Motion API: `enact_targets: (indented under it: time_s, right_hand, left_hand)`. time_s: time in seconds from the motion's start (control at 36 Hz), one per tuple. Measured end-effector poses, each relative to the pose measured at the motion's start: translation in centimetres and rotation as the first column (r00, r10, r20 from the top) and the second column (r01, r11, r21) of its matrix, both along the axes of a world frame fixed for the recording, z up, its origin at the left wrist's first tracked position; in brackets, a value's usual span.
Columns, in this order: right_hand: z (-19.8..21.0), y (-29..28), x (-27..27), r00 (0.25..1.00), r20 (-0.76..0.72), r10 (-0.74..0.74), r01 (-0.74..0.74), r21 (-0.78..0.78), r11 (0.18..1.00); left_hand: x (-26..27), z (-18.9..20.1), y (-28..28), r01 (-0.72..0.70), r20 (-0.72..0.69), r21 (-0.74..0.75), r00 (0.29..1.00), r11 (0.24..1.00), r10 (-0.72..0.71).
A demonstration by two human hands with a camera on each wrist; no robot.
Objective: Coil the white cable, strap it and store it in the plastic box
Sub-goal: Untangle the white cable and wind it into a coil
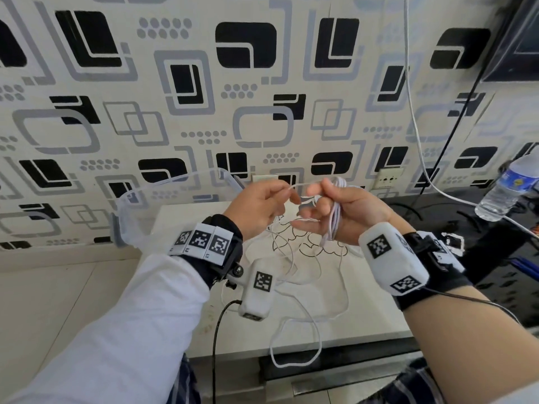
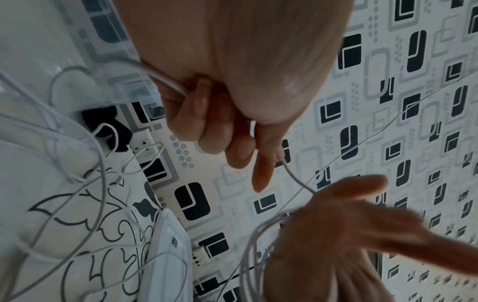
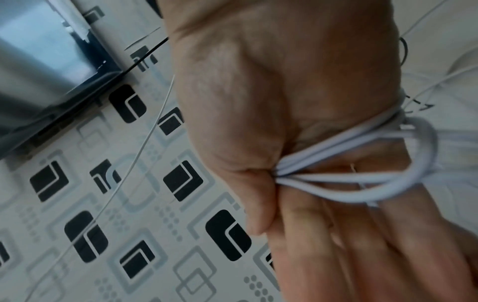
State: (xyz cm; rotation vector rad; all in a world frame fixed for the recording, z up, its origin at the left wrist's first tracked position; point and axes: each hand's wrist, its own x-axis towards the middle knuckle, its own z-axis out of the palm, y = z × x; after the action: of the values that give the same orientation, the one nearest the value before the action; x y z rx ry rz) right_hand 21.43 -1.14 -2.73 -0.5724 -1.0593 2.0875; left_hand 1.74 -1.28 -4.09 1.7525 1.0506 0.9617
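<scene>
At far left the clear plastic box (image 1: 151, 205) stands open on the back corner of the table (image 1: 364, 322), against the patterned wall, with no coil in it yet. Next comes my left hand (image 1: 256, 205), raised above the table: its fingers (image 2: 207, 130) are curled round a single strand of the white cable (image 1: 334, 220), pinching it where it runs across toward my other hand. Below and between my hands, the uncoiled remainder lies in loose tangled loops on the table, one loop hanging over the near edge. My right hand (image 1: 347, 211) carries the coil so far: several turns pass across the palm and are clamped in the crook of the thumb, as the right wrist view shows, while the fingers (image 3: 362, 245) extend almost straight. At far right a water bottle (image 1: 507, 188) lies apart from the work. I judge the coiling step to be in hand and roughly midway, since much slack is still loose. The next move, as I read it, calls for my left hand to lead its strand round the right hand as another turn, at even tension, so the tangle below feeds without knotting. No strap is visible to me.
</scene>
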Motion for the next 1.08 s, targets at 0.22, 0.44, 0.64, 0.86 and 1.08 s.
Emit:
enact_targets:
  time_s: [0.22,0.44,0.64,0.86,1.08]
  right_hand:
    - [-0.4,1.9,1.4,0.872,-0.468,0.142,-0.229,-0.134,0.964]
    - [-0.5,2.3,2.7,0.759,-0.455,-0.466,0.235,-0.475,0.848]
    - [0.0,2.8,4.3,0.454,-0.336,-0.825,0.487,-0.682,0.546]
    - [-0.5,3.0,5.3,0.379,-0.374,-0.847,0.512,-0.678,0.528]
    - [-0.7,2.9,4.0,0.575,-0.252,-0.779,0.573,-0.556,0.602]
  left_hand:
    - [-0.3,0.1,-0.2,-0.065,-0.037,-0.021,0.997,0.998,0.064]
    - [-0.4,0.2,-0.3,-0.143,-0.068,0.013,0.987,0.990,0.144]
    - [-0.3,0.3,-0.7,-0.161,-0.108,0.068,0.980,0.985,0.168]
    - [0.8,1.6,-2.2,-0.071,-0.187,0.153,0.977,0.986,0.100]
    - [1.0,2.3,-2.9,0.035,-0.175,0.207,0.985,0.978,0.002]
